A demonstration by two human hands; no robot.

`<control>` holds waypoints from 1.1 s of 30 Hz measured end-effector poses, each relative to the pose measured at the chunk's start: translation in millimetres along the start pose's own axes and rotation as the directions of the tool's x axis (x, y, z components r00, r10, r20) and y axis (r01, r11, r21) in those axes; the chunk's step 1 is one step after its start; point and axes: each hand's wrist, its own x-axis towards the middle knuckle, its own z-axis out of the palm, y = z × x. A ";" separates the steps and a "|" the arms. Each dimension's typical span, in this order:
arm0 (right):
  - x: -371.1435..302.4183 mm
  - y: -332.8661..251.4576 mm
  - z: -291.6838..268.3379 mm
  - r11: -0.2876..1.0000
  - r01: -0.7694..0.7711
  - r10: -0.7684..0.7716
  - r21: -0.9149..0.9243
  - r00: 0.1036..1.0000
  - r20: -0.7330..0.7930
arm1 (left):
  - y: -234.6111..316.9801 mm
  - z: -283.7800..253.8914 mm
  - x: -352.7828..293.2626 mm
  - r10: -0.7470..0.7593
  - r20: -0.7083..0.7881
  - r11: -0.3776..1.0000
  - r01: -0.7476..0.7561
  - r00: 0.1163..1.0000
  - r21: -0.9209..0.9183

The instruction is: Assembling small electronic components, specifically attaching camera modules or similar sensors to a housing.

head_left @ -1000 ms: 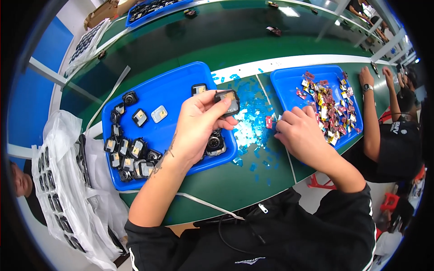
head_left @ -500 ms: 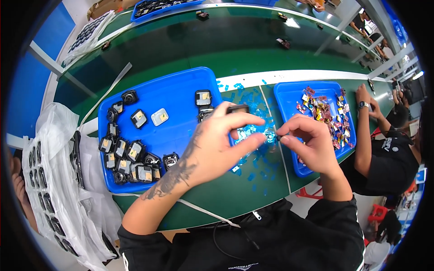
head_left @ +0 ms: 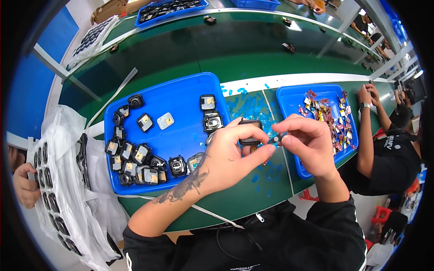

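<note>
My left hand [head_left: 235,156] is closed around a black watch case [head_left: 251,128], which sticks out beyond the index finger. Its thumb and fingertip meet at a small dark round part [head_left: 275,140] with a pale end. From the other side, my right hand [head_left: 312,142] pinches that small part between thumb and fingers. Both hands are above the green table, between two blue trays. The left tray [head_left: 181,97] holds several black watch cases [head_left: 142,153] and a clear, pale cover [head_left: 165,120]. Finger overlap hides part of the held case.
Blue film scraps [head_left: 253,106] litter the green table. A second blue tray [head_left: 289,95] contains reddish and gold pieces [head_left: 332,117]. White-wrapped sheets of dark parts [head_left: 54,194] stand at left, where another person's hand [head_left: 26,185] touches them. A co-worker [head_left: 377,144] sits at right.
My left thumb and index finger have closed in on the small part. The watch case has tipped lower and shows more of its face. A co-worker's hand has come into sight at far left.
</note>
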 end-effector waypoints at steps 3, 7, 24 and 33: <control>-2.5 -6.4 7.2 0.999 -0.013 0.010 -0.029 0.995 -0.096 | 8.1 3.1 -4.6 0.041 -0.076 0.974 -0.023 0.996 0.227; -4.7 -9.9 8.5 0.996 -0.074 0.077 0.042 0.995 -0.068 | 7.5 5.9 -4.7 0.284 -0.110 0.862 -0.203 0.953 0.465; 0.5 -1.6 8.1 0.832 0.154 -0.282 -0.532 0.944 -0.168 | -10.0 6.9 -0.5 -0.041 -0.079 0.999 0.042 0.996 0.013; 5.3 8.1 17.5 0.507 0.361 -0.523 -0.783 0.850 0.054 | -2.8 7.8 -2.0 -0.151 -0.016 0.983 0.148 0.988 -0.110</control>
